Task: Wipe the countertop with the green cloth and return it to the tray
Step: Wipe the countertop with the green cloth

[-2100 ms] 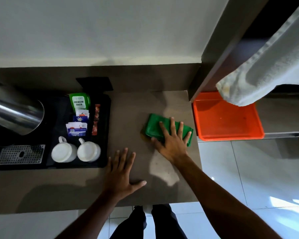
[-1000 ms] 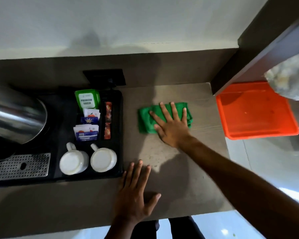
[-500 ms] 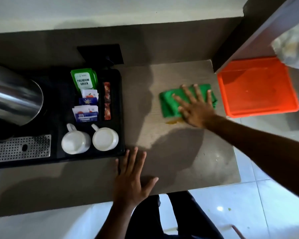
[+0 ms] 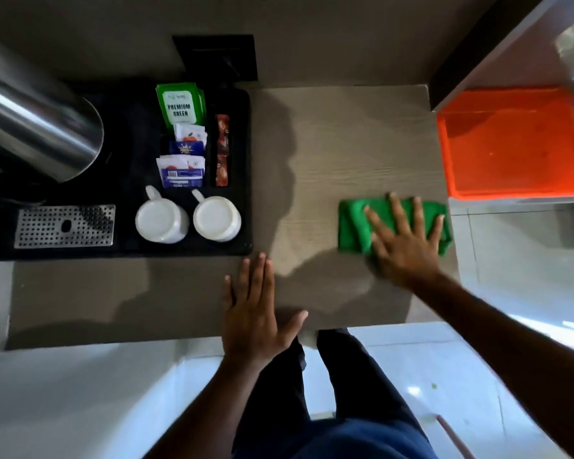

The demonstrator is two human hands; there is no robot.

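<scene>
A folded green cloth [image 4: 353,226] lies flat on the brown countertop [image 4: 345,154], close to its right edge. My right hand [image 4: 403,241] presses down on the cloth with fingers spread flat. My left hand [image 4: 254,313] rests flat on the countertop near its front edge, fingers apart, holding nothing. The empty orange tray [image 4: 511,144] sits on a lower surface beyond the countertop's right edge, just behind and to the right of the cloth.
A black tray [image 4: 130,246] on the left holds two upturned white cups [image 4: 161,221], tea and sugar sachets [image 4: 181,107], a steel kettle [image 4: 37,127] and a perforated metal plate [image 4: 63,226]. A black wall socket [image 4: 216,56] is behind. White floor tiles lie below.
My right hand has slid the green cloth toward the front of the countertop along its right edge. The small brownish smear beside the cloth no longer shows. My left hand stays planted.
</scene>
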